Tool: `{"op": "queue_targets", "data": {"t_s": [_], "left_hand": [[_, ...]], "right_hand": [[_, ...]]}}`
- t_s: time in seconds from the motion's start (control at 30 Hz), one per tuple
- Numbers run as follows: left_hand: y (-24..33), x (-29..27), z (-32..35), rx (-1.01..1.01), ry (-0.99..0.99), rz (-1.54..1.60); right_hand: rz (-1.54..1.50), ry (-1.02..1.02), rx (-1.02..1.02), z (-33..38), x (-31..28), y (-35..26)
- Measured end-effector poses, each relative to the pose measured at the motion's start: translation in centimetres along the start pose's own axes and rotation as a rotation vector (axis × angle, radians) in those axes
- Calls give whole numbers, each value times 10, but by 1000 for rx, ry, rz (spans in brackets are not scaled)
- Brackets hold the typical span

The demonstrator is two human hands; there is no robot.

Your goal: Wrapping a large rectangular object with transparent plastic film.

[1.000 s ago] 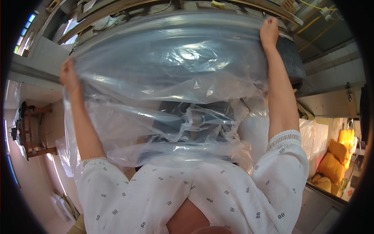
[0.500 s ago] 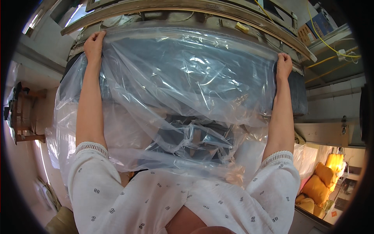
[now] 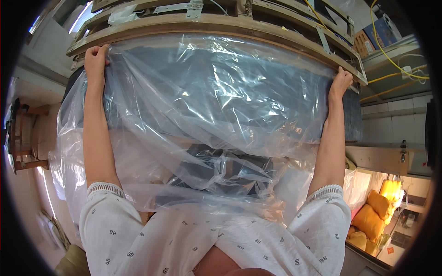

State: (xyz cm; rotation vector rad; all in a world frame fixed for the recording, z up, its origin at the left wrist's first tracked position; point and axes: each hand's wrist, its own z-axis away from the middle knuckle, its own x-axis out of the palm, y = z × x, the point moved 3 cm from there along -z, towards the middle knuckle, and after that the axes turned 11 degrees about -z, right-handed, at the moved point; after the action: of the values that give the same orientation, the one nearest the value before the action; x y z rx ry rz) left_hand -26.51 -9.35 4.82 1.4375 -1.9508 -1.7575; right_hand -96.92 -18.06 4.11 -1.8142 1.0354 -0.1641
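A large clear plastic sheet (image 3: 184, 108) is stretched across a dark flat surface and hangs down in wrinkled folds toward my body. At its far left corner, my left hand (image 3: 95, 64) is closed in a pinch on the sheet. My right hand (image 3: 341, 83) pinches the far right part of the sheet, with both arms reaching far forward. Just beyond the hands, a long wooden frame (image 3: 221, 24) with metal brackets lies across the far edge of the sheet. Its front bar hides that edge.
Yellow cable (image 3: 389, 54) hangs at the far right near a blue box (image 3: 386, 31). Below on the right, yellow bundles (image 3: 369, 221) sit in a lit area. A wooden rack (image 3: 28, 133) stands against the left wall.
The wooden frame now sits nearer and lower in view, covering the sheet's far edge. My left hand has shifted left and slightly nearer, and my right hand slightly right and nearer.
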Motion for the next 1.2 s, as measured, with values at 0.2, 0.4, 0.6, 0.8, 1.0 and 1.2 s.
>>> {"op": "queue_targets", "data": {"t_s": [0.2,0.4,0.6,0.8,1.0,1.2], "left_hand": [[-3,4,-4,29,-36,21],[19,-10,7,436,-64,-431],[40,-38,44,216,-194,-387],[115,116,153,641,-424,-102],[175,221,194,524,-452,214],[176,50,232,822,-348,164]], "right_hand": [[121,-11,-21,-14,-9,6],[402,-53,81,10,-18,-9],[-88,-426,-28,37,-68,-28],[727,-19,-799,15,-201,-40],[-213,-988,-469,191,-68,-226],[252,-1102,-625,195,-44,-139]]}}
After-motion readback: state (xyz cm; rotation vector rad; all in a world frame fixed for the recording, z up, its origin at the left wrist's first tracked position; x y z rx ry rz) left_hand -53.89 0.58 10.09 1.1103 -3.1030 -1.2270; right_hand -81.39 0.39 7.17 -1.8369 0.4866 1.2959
